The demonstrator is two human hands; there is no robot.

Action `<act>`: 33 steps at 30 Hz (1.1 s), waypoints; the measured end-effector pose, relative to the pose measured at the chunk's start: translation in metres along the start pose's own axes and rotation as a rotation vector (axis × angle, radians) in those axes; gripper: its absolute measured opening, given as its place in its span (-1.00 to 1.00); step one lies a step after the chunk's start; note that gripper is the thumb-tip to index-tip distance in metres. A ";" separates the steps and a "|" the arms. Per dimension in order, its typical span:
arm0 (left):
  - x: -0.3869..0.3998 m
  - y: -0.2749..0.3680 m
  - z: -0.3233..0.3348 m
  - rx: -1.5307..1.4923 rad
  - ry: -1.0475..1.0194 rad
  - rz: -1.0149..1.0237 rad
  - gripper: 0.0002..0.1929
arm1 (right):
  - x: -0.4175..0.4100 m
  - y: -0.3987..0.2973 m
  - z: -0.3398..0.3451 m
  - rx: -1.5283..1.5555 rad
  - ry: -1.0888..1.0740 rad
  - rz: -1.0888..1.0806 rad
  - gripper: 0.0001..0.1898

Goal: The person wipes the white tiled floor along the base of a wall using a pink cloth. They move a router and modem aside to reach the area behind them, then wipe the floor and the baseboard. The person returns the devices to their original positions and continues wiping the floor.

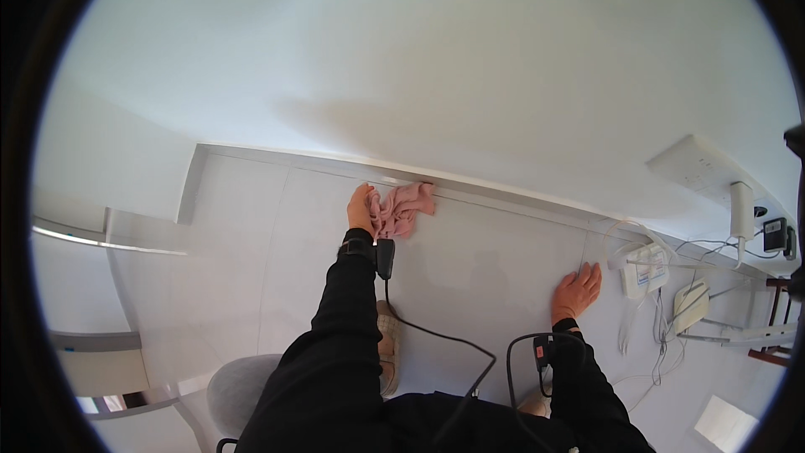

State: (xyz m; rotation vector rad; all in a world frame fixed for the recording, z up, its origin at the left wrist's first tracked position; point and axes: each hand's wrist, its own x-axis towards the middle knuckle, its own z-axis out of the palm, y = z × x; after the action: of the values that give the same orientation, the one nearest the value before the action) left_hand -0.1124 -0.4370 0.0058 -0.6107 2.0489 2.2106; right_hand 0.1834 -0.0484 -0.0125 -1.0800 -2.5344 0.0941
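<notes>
My left hand (361, 207) holds the left edge of a crumpled pink cloth (402, 206). The cloth lies on the pale tiled floor against the grey baseboard (503, 192) below a white wall. Part of my left fingers is hidden by the cloth's folds. Farther right, my right hand (577, 291) rests palm down on the floor with its fingers slightly spread and nothing in it. Both forearms are in black sleeves, with straps and small black devices at the wrists.
Right of my right hand lie a white box (645, 272), a cream router-like device (692, 306) and tangled cables. Plugs and a charger (742, 211) sit at a wall socket panel. A grey rounded seat (242, 393) is at lower left. Black cables hang from my wrists.
</notes>
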 end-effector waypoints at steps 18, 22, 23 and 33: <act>-0.119 -0.030 0.148 1.349 -0.440 0.829 -0.81 | 0.002 -0.004 -0.003 -0.010 -0.007 -0.001 -0.61; -0.045 -0.023 0.087 0.675 -0.483 0.293 -0.75 | 0.002 -0.005 -0.005 -0.001 -0.006 0.011 -0.60; -0.042 -0.027 0.085 0.778 -0.427 0.264 -0.74 | 0.003 -0.006 -0.005 0.004 -0.007 0.016 -0.60; -0.185 -0.029 0.237 1.453 -0.801 0.528 -0.59 | 0.005 -0.009 -0.006 0.025 0.000 0.021 -0.60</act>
State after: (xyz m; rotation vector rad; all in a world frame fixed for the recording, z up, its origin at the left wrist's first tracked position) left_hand 0.0095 -0.1636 0.0474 0.8327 2.5552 0.3204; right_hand 0.1763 -0.0518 -0.0035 -1.0973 -2.5149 0.1314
